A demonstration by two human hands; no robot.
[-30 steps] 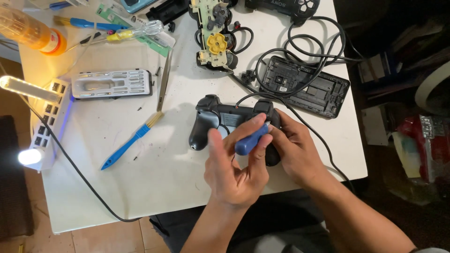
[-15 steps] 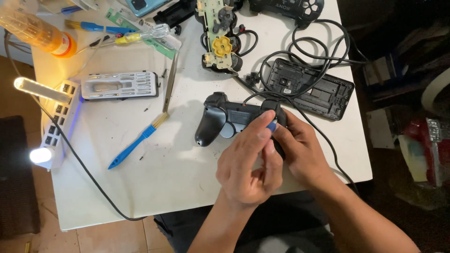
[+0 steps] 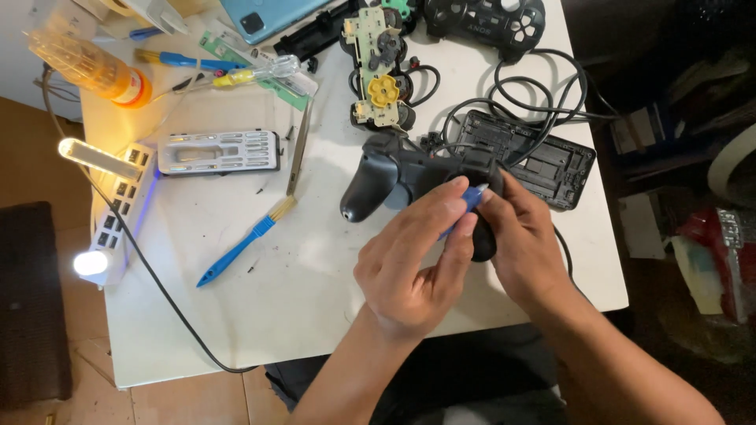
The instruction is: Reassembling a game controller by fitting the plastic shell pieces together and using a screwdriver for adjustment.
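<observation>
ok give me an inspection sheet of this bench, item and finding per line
surface: white table, small dark specks on it
job's things: black gamepad; blue screwdriver tip on its back
clutter: blue brush, bit case, bare board, open shell, orange bottle
grips: left hand pinches the screwdriver; right hand steadies the gamepad
cables: black cable across the table; coils by the shell
surroundings: lit lamp, left edge

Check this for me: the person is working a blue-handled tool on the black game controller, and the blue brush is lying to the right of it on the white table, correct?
Not quite. The head view shows the blue brush lying left of the black game controller, not right. The rest holds: both hands work a blue-handled tool on it, on the white table.
</observation>
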